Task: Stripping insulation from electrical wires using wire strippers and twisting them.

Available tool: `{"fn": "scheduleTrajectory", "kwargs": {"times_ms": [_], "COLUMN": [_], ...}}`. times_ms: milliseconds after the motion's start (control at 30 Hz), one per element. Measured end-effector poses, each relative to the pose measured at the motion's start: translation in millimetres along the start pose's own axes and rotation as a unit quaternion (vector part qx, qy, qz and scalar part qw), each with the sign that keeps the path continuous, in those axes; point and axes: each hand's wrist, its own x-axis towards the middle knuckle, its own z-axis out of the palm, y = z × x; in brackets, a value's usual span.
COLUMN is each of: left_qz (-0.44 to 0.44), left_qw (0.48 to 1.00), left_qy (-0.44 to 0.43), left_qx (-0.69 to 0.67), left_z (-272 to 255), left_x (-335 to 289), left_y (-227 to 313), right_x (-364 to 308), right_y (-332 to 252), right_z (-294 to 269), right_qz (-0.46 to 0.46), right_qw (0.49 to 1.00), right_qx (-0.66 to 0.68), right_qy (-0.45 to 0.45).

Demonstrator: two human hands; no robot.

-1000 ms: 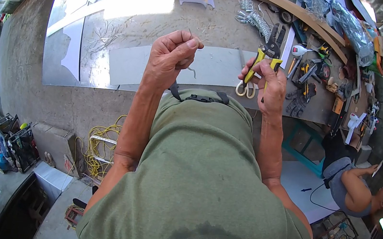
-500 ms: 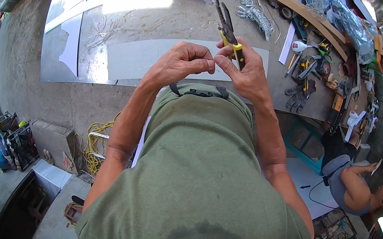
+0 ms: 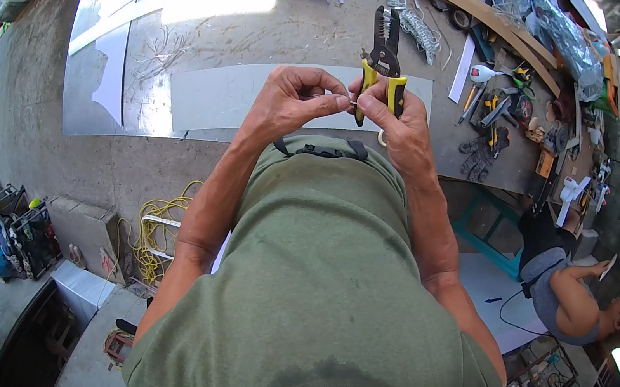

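In my right hand (image 3: pixel 405 133) is a pair of wire strippers (image 3: pixel 385 56) with yellow and black handles. Its dark jaws point away from me, and the handles stand apart. The right thumb and forefinger meet near my left hand (image 3: pixel 288 102), whose thumb and forefinger are pinched together. Between the two sets of fingertips a short bit of thin, pale wire (image 3: pixel 353 104) shows. A small pale loop (image 3: pixel 383 138) hangs just under the right hand. Both hands hover over the near edge of the table, above a long light-grey sheet (image 3: pixel 213 95).
Gloves (image 3: pixel 479 157), hand tools and a tape roll (image 3: pixel 460 19) crowd the table's right side. Bundled white wire (image 3: pixel 417 31) lies beyond the strippers; loose strands (image 3: pixel 164 49) lie left. A co-worker (image 3: pixel 566 298) sits at the right near a teal stool (image 3: pixel 489 233).
The strippers have turned in my right hand: the jaws now point straighter away and the handles show spread wider. The pale wire between my fingertips shows more clearly.
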Motion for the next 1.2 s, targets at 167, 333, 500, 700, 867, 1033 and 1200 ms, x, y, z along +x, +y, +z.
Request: {"fn": "scheduleTrajectory", "kwargs": {"times_ms": [167,333,500,700,867,1033,1200], "left_qz": [-0.016,0.028,0.061,0.054,0.059,0.051,0.052], "left_qw": [0.999,0.994,0.988,0.990,0.990,0.988,0.985], "left_qy": [0.000,0.106,0.138,0.130,0.130,0.142,0.159], "left_qx": [0.042,-0.025,-0.034,0.001,0.019,0.029,0.043], "left_z": [-3.7,-16.3,-17.4,-15.7,-16.6,-13.1,-13.0], "left_x": [1.1,5.4,12.7,13.2,13.9,14.8,14.9], "left_y": [-5.1,-1.4,7.9,6.5,2.3,4.2,2.4], "right_x": [-3.8,-9.6,-16.3,-16.6,-17.5,-17.0,-15.8], "right_y": [-1.5,1.4,-10.8,-4.6,-6.2,-1.0,1.5], "right_z": [1.4,-5.1,5.8,7.9,6.3,5.3,4.8], "right_qz": [0.019,0.030,0.033,-0.029,0.029,0.031,0.035], "right_qw": [1.000,0.997,0.974,0.962,0.968,0.968,0.969], "right_qx": [0.010,-0.072,-0.221,-0.269,-0.245,-0.246,-0.241], "right_qy": [0.005,-0.012,-0.023,-0.031,-0.051,-0.050,-0.049]}}
